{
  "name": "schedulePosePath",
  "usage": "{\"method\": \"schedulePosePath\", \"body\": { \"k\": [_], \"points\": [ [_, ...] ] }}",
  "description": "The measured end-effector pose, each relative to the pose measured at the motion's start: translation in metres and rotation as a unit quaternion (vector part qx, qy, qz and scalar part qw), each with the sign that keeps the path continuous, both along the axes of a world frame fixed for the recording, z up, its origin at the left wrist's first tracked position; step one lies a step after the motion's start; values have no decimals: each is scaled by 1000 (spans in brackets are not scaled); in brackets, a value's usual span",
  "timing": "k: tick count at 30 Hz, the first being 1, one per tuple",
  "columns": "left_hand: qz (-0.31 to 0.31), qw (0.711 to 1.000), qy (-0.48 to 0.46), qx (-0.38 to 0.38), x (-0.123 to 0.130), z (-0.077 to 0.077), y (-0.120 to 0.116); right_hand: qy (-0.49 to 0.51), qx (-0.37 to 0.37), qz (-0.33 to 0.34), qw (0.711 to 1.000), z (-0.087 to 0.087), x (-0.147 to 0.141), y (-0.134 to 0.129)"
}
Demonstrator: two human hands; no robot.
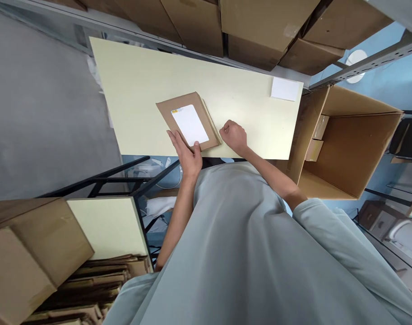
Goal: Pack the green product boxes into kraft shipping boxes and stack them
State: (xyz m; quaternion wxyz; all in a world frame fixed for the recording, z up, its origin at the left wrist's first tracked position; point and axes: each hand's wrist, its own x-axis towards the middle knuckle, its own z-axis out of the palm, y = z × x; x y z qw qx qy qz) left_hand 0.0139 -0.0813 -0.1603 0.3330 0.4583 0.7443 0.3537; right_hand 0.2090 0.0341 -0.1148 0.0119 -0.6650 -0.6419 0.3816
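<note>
A flat brown cardboard box point(206, 115) with a white label point(190, 125) on its upper face lies turned at an angle on the pale yellow tabletop point(138, 90). My left hand point(188, 155) is at its near left corner, the thumb over the label's lower edge and the fingers along the left side. Just right of the box, my right hand point(234, 136) is curled into a fist close to its near right corner. Nothing sticks out of the fist, and I cannot tell whether it touches the box.
A white stack of paper or labels point(285, 88) lies at the table's far right corner. To the right stands a large open carton point(358, 149) with small boxes point(314, 150) inside. Cartons point(260, 22) fill the shelf ahead. Flattened cardboard point(90, 280) and another carton point(39, 243) are lower left.
</note>
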Motion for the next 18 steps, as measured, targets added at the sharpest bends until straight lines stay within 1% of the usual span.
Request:
{"method": "schedulePosePath", "body": {
  "k": [3, 5, 9, 11, 13, 16, 18],
  "points": [
    [-4, 1000, 0, 0, 3, -1, -1, 39, -11, -70, 997, -8, -6, 1],
    [-2, 1000, 0, 2, 3, -1, -1, 50, -11, -96, 994, -12, -15, 2],
    [-5, 1000, -8, -2, -1, -1, -1, 59, -20, -108, 992, -14, -38, -2],
    [-6, 1000, -19, -12, -5, -1, 1, 76, -28, -113, 990, -15, -43, -3],
    [-2, 999, -35, -31, -9, -2, 3, 117, -41, -121, 985, -16, -40, -3],
    [13, 996, -59, -66, -17, -3, 6, 195, -64, -129, 970, -19, -26, -3],
    [8, 994, -69, -80, -23, -3, 10, 221, -63, -128, 965, -21, -19, -4]
  ]
}}
